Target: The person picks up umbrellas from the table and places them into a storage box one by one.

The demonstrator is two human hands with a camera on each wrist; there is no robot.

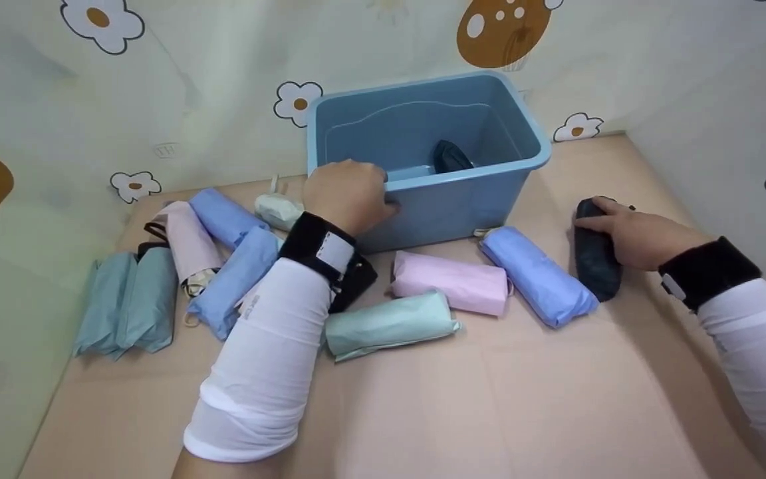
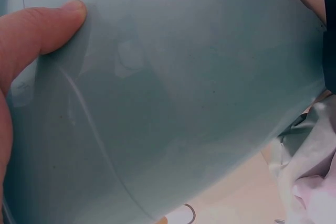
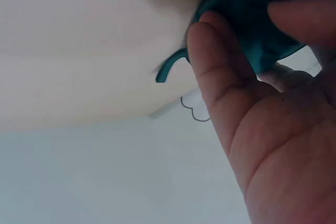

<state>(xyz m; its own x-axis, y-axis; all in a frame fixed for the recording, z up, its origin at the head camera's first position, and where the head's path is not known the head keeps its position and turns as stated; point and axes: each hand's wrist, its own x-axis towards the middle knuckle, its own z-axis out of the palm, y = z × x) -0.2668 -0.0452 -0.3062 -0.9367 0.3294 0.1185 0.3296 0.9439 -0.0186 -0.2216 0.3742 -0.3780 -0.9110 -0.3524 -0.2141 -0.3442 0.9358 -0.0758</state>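
Observation:
My left hand (image 1: pixel 350 196) grips the near left rim of a blue plastic bin (image 1: pixel 449 203), its thumb (image 2: pixel 63 24) against the outer wall in the left wrist view. One dark umbrella (image 1: pixel 451 157) lies inside the bin. Off to the right, my right hand (image 1: pixel 649 233) holds a dark teal folded umbrella (image 1: pixel 597 256), low over the table. Thumb and fingers lie on either side of it in the right wrist view, where a short strap (image 3: pixel 169 66) sticks out from the umbrella (image 3: pixel 262 19). A blue folded umbrella (image 1: pixel 539 276) lies just left of that hand.
In front of the bin lie a pink umbrella (image 1: pixel 451 283), a mint one (image 1: pixel 393 324) and a black item (image 1: pixel 356 285) partly behind my left wrist. Several more green, blue and pink ones (image 1: pixel 147 299) cluster at the left. A patterned cloth (image 1: pixel 223 86) hangs behind the table.

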